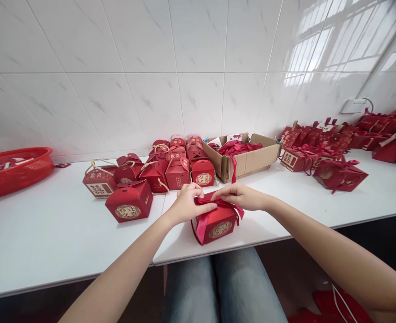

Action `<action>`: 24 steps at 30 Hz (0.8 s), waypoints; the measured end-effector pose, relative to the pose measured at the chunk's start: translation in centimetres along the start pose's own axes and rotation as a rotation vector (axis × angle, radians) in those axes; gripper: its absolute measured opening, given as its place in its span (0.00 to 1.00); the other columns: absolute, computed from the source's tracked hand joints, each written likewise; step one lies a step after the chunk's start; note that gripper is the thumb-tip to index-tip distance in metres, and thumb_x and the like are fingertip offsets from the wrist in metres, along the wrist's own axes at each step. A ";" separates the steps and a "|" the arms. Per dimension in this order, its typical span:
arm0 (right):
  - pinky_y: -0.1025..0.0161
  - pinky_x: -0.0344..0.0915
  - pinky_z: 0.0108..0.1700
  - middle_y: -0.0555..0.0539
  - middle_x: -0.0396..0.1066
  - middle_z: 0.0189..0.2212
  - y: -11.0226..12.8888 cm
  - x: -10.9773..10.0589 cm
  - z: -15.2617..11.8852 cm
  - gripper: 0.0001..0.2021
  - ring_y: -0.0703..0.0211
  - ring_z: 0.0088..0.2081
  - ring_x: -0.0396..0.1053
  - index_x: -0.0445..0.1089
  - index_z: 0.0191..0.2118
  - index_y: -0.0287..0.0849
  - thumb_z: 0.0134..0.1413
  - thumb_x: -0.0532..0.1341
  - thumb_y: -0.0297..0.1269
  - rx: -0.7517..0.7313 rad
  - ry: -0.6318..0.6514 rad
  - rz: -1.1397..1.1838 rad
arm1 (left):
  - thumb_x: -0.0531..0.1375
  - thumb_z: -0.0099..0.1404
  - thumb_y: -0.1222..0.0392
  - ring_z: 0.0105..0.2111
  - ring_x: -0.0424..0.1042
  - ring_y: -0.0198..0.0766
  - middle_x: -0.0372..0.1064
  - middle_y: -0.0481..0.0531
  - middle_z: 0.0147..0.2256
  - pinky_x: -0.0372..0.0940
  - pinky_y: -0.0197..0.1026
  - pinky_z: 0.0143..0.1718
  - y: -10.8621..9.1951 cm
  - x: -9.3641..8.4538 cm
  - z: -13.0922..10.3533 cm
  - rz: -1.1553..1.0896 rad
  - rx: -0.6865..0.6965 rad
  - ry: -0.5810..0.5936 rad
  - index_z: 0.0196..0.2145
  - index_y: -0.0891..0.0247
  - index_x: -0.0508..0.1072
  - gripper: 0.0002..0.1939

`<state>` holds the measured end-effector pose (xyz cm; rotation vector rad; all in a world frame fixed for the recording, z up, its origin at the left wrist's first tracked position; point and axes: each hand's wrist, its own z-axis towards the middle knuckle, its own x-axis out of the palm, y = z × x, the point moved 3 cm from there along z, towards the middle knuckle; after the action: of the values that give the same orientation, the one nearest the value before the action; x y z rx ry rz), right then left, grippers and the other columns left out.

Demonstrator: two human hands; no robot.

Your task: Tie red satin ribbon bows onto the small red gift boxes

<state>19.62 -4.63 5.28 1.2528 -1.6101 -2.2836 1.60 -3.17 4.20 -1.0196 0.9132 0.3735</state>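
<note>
Red box (215,218): on tabletop (66,244) nr front edge, btwn both hands; folded card, sloped sides, gold round emblem.
Ribbon (202,229): satiny, soft, pinkish red; laid over box top, tails loose.
L hand (190,204): mostly closed, thumb out straight, pinching ribbon.
R hand (240,196): fingers bent, tips at ribbon; thumb part hidden, full grip can't tell.
Tying: prob. mid-knot.
Next pull: likely needs firm crossing, even tension, card uncrushed.
Carton (257,162): brown corrugated, w/ more ribbon.
</note>
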 end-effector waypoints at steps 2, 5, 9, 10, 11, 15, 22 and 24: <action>0.61 0.65 0.49 0.44 0.73 0.46 0.1 -0.1 -0.1 0.16 0.57 0.47 0.69 0.73 0.46 0.36 0.61 0.51 0.34 0.005 0.016 0.008 | 0.60 0.54 0.39 0.43 0.62 0.45 0.63 0.52 0.35 0.59 0.46 0.45 0.1 0.0 0.0 -0.045 0.003 -0.011 0.21 0.62 0.60 0.23; 0.61 0.65 0.49 0.44 0.73 0.46 0.0 -0.1 -0.5 0.17 0.56 0.48 0.69 0.72 0.48 0.37 0.61 0.52 0.37 -0.023 -0.003 0.026 | 0.54 0.61 0.43 0.40 0.64 0.42 0.63 0.51 0.34 0.58 0.45 0.46 0.5 0.1 -0.1 -0.163 0.009 -0.002 0.21 0.62 0.62 0.21; 0.62 0.67 0.44 0.44 0.74 0.44 -0.3 0.1 -0.9 0.16 0.56 0.44 0.70 0.72 0.48 0.38 0.59 0.56 0.40 -0.062 -0.059 0.021 | 0.58 0.58 0.46 0.40 0.63 0.43 0.62 0.51 0.33 0.59 0.45 0.44 0.7 0.1 -0.2 -0.189 -0.032 0.008 0.21 0.62 0.60 0.19; 0.63 0.67 0.42 0.44 0.74 0.43 -0.3 0.1 -1.0 0.17 0.57 0.43 0.70 0.72 0.48 0.37 0.59 0.56 0.41 -0.063 -0.058 0.008 | 0.59 0.56 0.45 0.40 0.63 0.43 0.62 0.51 0.33 0.59 0.45 0.43 0.6 0.1 -0.2 -0.164 -0.036 0.009 0.21 0.62 0.59 0.19; 0.64 0.67 0.41 0.44 0.74 0.42 -0.4 0.2 -1.0 0.17 0.57 0.41 0.70 0.72 0.47 0.37 0.59 0.56 0.41 -0.062 -0.050 -0.006 | 0.59 0.55 0.44 0.40 0.63 0.43 0.61 0.51 0.34 0.59 0.45 0.43 0.6 0.1 -0.3 -0.135 -0.037 0.013 0.21 0.62 0.58 0.20; 0.66 0.66 0.39 0.45 0.74 0.39 -0.4 0.4 -1.1 0.15 0.59 0.39 0.70 0.73 0.45 0.38 0.59 0.56 0.41 -0.074 -0.052 -0.047 | 0.60 0.53 0.40 0.40 0.62 0.43 0.58 0.50 0.34 0.59 0.44 0.41 0.3 0.1 -0.5 -0.065 -0.037 0.039 0.23 0.61 0.58 0.23; 0.65 0.67 0.42 0.44 0.75 0.40 -0.4 0.5 -1.1 0.13 0.59 0.41 0.71 0.73 0.44 0.37 0.58 0.57 0.37 -0.168 -0.115 0.003 | 0.58 0.57 0.44 0.37 0.62 0.39 0.57 0.49 0.35 0.59 0.43 0.44 0.0 -0.2 -0.8 -0.205 -0.001 0.094 0.23 0.62 0.60 0.19; 0.66 0.67 0.42 0.44 0.75 0.41 -0.5 0.8 -1.3 0.13 0.60 0.41 0.72 0.73 0.46 0.37 0.58 0.57 0.35 -0.187 -0.102 0.006 | 0.56 0.59 0.45 0.36 0.62 0.38 0.57 0.49 0.33 0.59 0.42 0.43 0.0 -0.1 -0.8 -0.285 0.004 0.119 0.23 0.62 0.61 0.18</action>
<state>20.06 -5.78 4.30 1.1046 -1.3865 -2.4639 1.16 -3.86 4.17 -1.1597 0.8589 0.0729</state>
